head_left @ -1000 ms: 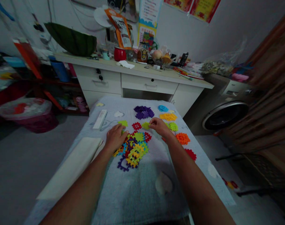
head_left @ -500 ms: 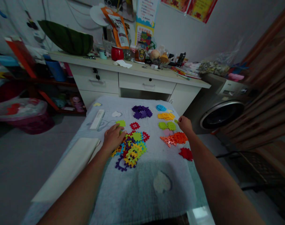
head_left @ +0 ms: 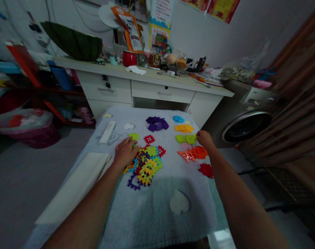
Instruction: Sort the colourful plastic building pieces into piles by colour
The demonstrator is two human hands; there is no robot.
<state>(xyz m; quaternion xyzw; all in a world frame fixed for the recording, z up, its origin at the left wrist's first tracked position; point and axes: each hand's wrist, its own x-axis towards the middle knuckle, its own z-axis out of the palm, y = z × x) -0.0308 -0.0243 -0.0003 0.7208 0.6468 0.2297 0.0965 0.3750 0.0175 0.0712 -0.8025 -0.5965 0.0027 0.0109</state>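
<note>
My left hand (head_left: pixel 124 151) rests at the left edge of a mixed pile of notched plastic building pieces (head_left: pixel 148 169), thumb and fingers apart. Green shows between thumb and forefinger; no grip on it is visible. Just beyond the fingertips lies a green piece (head_left: pixel 133 136), with a red window-shaped piece (head_left: pixel 149 139) to its right. My right hand (head_left: pixel 204 139) is closed at the right end of the green group (head_left: pixel 190 139), pinching a green piece largely hidden by the fingers. Nearby lie yellow pieces (head_left: pixel 184 128), blue pieces (head_left: pixel 178 119), orange pieces (head_left: pixel 198 152) and red pieces (head_left: pixel 206 170).
Purple pieces (head_left: pixel 156 123) form a heap at the far middle of the cloth-covered table (head_left: pixel 157 214). A white box-like strip (head_left: pixel 107 132) lies at the left. Behind stands a cluttered white desk (head_left: pixel 157 86); a washing machine (head_left: pixel 247 117) is at the right.
My right hand has moved slightly, bringing its green piece against the green group; before, the piece stuck out apart from it. My left hand stays in place.
</note>
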